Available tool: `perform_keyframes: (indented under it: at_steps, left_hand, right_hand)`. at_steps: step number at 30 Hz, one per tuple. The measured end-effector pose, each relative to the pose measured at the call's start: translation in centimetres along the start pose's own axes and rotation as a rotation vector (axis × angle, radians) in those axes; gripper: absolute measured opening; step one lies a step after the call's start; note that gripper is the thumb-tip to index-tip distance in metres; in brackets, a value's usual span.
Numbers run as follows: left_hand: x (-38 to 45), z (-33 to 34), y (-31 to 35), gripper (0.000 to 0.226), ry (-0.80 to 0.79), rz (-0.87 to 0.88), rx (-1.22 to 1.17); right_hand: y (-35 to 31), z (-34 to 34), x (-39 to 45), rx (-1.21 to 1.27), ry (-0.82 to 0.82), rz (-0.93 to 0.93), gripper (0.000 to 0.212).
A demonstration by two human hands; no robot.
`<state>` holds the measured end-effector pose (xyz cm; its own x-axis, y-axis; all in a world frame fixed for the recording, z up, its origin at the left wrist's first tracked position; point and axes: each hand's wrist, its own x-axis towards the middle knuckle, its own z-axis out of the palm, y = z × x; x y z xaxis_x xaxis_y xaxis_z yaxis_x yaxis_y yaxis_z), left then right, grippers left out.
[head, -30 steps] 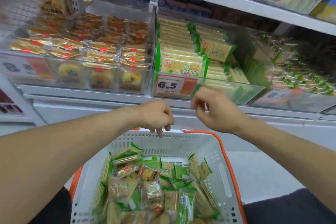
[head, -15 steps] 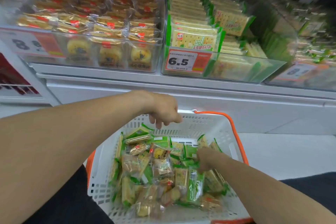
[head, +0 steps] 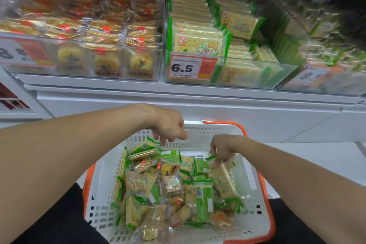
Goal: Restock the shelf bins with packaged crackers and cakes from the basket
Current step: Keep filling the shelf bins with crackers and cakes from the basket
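A white basket (head: 255, 222) with an orange rim sits low in front of me, holding several green cracker packs and clear-wrapped cakes. My right hand (head: 222, 149) pinches the top end of a green-edged cracker pack (head: 224, 181) at the basket's right side, its lower end still among the pile. My left hand (head: 168, 127) hovers over the basket's far edge with loosely curled fingers, holding nothing. On the shelf above stand a clear cake bin (head: 83, 59) at left and a clear cracker bin (head: 247, 73) with a 6.5 price tag in the middle.
A third clear bin (head: 324, 77) with green packs stands at the right of the shelf. A white shelf ledge (head: 178, 93) runs between bins and basket. Another shelf board overhangs at the top right. My dark-clothed legs flank the basket.
My right hand dropped from near the shelf into the basket and took hold of a cracker pack, now lifting its top end. My left hand stayed above the basket's far edge.
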<state>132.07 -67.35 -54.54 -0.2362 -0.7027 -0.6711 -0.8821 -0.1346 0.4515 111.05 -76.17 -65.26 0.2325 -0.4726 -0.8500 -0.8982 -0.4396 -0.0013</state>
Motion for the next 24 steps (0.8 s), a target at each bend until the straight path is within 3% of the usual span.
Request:
perform_keyframes:
  at_steps: [6, 10, 14, 19, 24]
  left_hand:
    - [0.0, 0.2, 0.0, 0.044, -0.021, -0.007, -0.002]
    - [-0.1, 0.3, 0.1, 0.065, -0.069, 0.054, -0.193]
    - [-0.5, 0.5, 0.3, 0.042, -0.072, 0.168, -0.453]
    - [-1.7, -0.1, 0.4, 0.036, 0.047, 0.227, -0.593]
    - [-2.6, -0.4, 1.7, 0.035, 0.182, 0.319, -0.849]
  right_hand:
    - [-1.6, -7.3, -7.3, 0.492, 0.035, -0.213, 0.037]
    - [-1.1, -8.4, -10.1, 0.838, -0.112, -0.324, 0.037]
    - [-1.1, -7.7, -10.6, 1.079, -0.181, -0.383, 0.043]
    - [0.2, -8.7, -12.2, 0.992, -0.185, -0.462, 0.072]
    - [1.4, -9.1, -13.4, 0.816, -0.195, -0.515, 0.067]
